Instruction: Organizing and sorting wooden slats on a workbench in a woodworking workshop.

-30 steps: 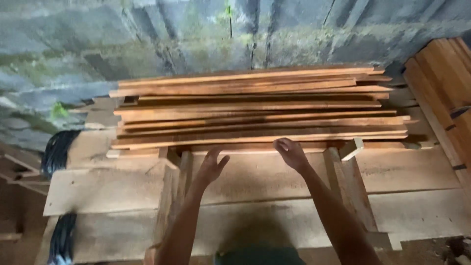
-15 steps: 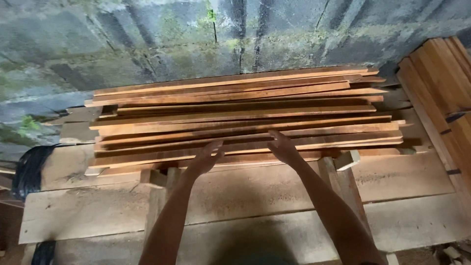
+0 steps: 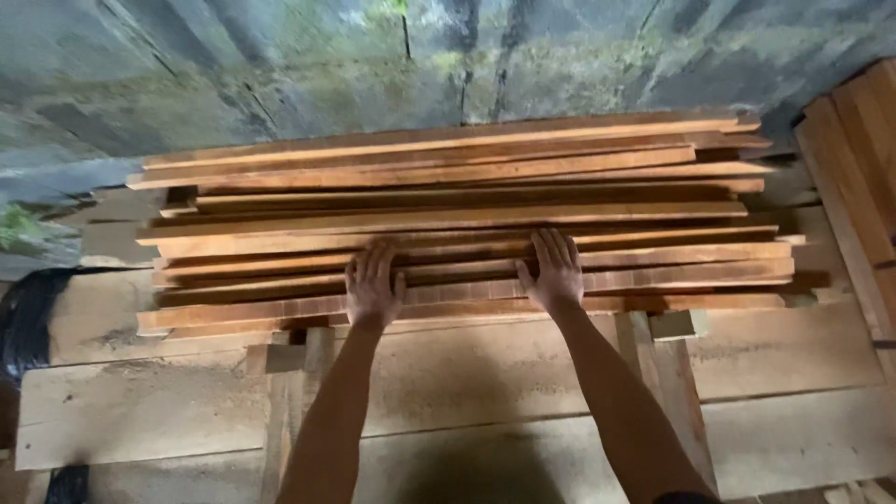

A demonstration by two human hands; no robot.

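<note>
Behind everything, a grey block wall [image 3: 280,75], stained green and streaked dark. Below it, a counter [image 3: 485,373] of broad pale planks, laid side by side and crossed by two darker wooden battens [image 3: 667,373]. At the far right, a second pile of orange-brown boards [image 3: 863,159], cut off by the picture's edge. At the far left, something black and glossy [image 3: 23,322], too unclear to name.

On the counter, against the wall: a stack of long thin wooden slats [image 3: 457,201], reddish brown, lying roughly parallel and lengthwise left to right, ends uneven, several jutting out past the rest. Near edge of the stack overhanging the battens slightly. Just beside its right front corner, a small pale offcut block [image 3: 679,324].

Pressed flat on the nearest slats, both hands, palms down. Left hand [image 3: 372,287] left of centre, fingers spread and pointing toward the wall, touching the front two or three slats. Right hand [image 3: 554,271] right of centre, likewise flat, fingers reaching a little farther back. Grip of each wide open, nothing enclosed, only resting on the wood. Forearms bare, running down to the bottom edge.
</note>
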